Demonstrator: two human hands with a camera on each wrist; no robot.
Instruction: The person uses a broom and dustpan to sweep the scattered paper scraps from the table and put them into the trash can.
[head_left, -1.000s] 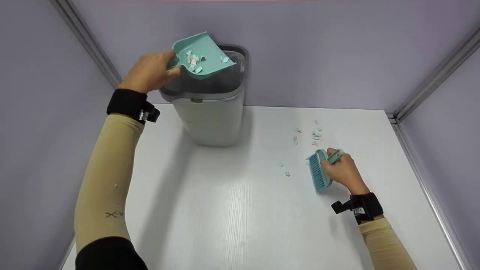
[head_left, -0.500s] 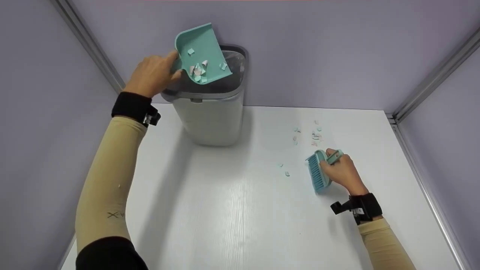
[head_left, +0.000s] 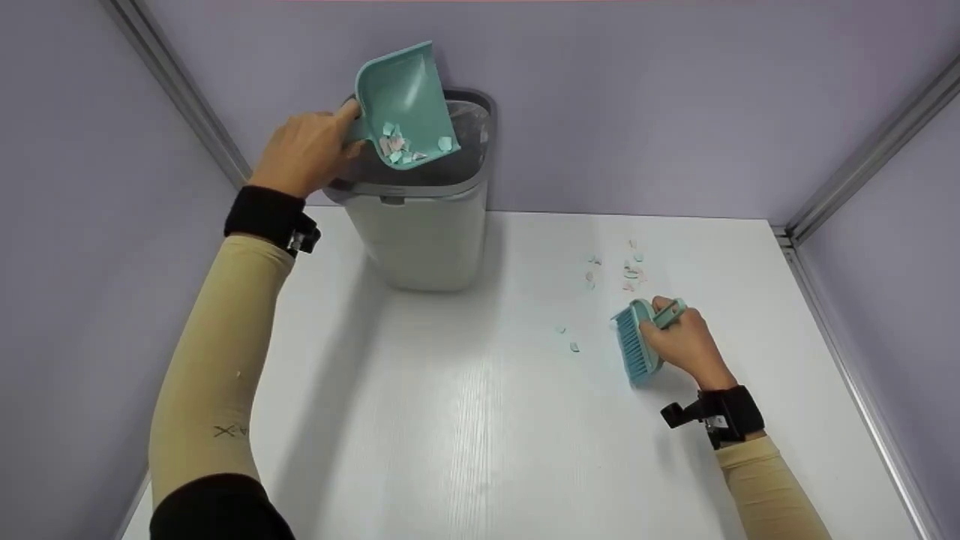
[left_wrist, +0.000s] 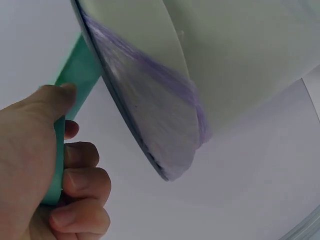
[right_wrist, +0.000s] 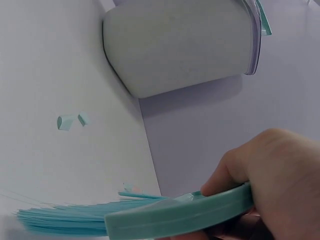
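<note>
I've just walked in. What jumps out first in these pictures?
The teal dustpan, tilted steeply over the grey bin at the back of the white table, with paper scraps gathered at its lower end; the left hand grips its handle. To the right, the right hand holds a matching teal brush on the table beside scattered scraps.

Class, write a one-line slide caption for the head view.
Left hand tilts teal plastic dustpan of paper scraps over grey bin; right hand holds teal brush.
</note>
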